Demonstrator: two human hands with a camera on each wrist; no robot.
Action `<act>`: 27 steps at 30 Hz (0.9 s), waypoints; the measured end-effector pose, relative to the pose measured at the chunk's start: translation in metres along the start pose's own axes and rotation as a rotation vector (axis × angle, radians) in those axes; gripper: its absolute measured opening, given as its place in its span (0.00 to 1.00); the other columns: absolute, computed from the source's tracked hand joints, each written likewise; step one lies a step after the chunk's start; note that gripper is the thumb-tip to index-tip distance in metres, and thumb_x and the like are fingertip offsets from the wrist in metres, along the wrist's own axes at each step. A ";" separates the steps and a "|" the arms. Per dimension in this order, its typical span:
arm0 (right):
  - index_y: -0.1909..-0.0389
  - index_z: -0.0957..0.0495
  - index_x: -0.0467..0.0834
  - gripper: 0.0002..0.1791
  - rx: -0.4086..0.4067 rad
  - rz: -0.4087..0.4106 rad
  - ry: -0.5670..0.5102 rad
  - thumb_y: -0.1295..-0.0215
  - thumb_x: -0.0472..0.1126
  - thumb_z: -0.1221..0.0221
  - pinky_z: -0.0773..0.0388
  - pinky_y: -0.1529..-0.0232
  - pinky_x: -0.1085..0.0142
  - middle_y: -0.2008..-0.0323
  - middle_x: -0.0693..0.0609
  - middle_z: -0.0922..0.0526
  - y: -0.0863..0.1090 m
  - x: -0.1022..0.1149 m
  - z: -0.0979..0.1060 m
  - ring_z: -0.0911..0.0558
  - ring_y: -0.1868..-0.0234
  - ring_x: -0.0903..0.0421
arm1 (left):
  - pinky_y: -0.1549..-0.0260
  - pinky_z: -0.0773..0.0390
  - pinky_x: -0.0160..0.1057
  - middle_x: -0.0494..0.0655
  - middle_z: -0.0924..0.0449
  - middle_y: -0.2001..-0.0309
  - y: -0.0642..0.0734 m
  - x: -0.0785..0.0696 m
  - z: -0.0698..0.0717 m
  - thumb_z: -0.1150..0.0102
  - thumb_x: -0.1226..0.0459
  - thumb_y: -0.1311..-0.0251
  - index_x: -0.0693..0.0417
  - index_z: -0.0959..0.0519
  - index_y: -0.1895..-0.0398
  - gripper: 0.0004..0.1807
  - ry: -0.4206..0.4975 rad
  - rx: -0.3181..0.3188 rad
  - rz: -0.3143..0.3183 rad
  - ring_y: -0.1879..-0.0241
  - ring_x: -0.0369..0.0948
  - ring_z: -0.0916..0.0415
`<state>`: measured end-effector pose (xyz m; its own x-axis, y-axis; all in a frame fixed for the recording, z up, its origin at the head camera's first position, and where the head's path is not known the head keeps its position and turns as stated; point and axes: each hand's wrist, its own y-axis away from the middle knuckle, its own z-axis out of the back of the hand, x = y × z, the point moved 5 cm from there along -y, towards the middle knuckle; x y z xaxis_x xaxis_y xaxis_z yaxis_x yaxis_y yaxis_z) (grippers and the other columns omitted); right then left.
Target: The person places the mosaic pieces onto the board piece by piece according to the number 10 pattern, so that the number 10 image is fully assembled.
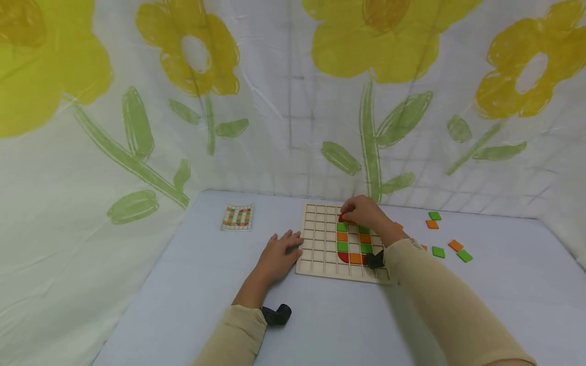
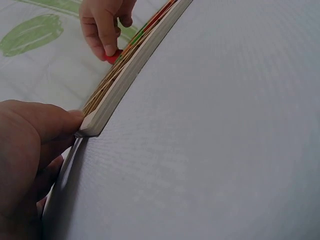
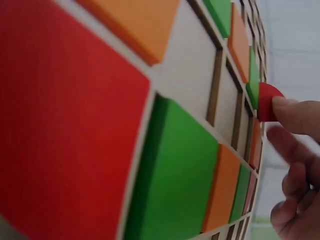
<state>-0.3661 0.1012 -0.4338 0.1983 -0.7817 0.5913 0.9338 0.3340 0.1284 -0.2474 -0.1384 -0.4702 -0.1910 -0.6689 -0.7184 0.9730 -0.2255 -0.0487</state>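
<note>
The person's right hand [image 1: 366, 212] reaches over the wooden grid board [image 1: 316, 244], its grip a pinch on a red rounded piece [image 3: 267, 100] at the far end of a column, right by a green tile [image 1: 342, 227]. I can't tell whether the piece is seated. The left hand [image 1: 276, 259] keeps no firm grip: relaxed fingers touch the board's left edge. A patterned card [image 1: 237, 217] lies leftward on the counter [image 1: 320, 320], loose tiles [image 1: 438, 251] rightward.
</note>
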 end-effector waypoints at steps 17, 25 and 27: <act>0.53 0.14 0.44 0.11 0.062 0.119 0.193 0.29 0.39 0.43 0.22 0.46 0.52 0.49 0.44 0.19 0.007 0.011 -0.008 0.23 0.46 0.45 | 0.22 0.57 0.50 0.40 0.30 0.31 -0.001 0.001 -0.001 0.42 0.59 0.32 0.52 0.21 0.39 0.19 0.004 -0.020 -0.005 0.26 0.42 0.41; 0.43 0.19 0.42 0.17 0.057 0.001 0.194 0.28 0.43 0.44 0.23 0.44 0.46 0.43 0.40 0.22 0.022 -0.015 0.022 0.25 0.41 0.40 | 0.22 0.57 0.50 0.40 0.30 0.31 -0.002 0.001 -0.001 0.42 0.59 0.32 0.51 0.22 0.39 0.20 -0.015 -0.004 -0.012 0.26 0.42 0.42; 0.41 0.20 0.43 0.18 0.049 -0.032 0.195 0.28 0.43 0.44 0.21 0.48 0.49 0.44 0.40 0.21 0.028 -0.028 0.035 0.24 0.43 0.41 | 0.23 0.57 0.51 0.41 0.30 0.31 -0.002 0.001 0.001 0.42 0.60 0.32 0.52 0.22 0.39 0.20 -0.017 -0.005 -0.021 0.26 0.43 0.41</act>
<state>-0.3558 0.1503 -0.4189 0.2274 -0.8780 0.4211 0.9259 0.3289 0.1857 -0.2496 -0.1396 -0.4701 -0.2131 -0.6763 -0.7051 0.9695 -0.2358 -0.0668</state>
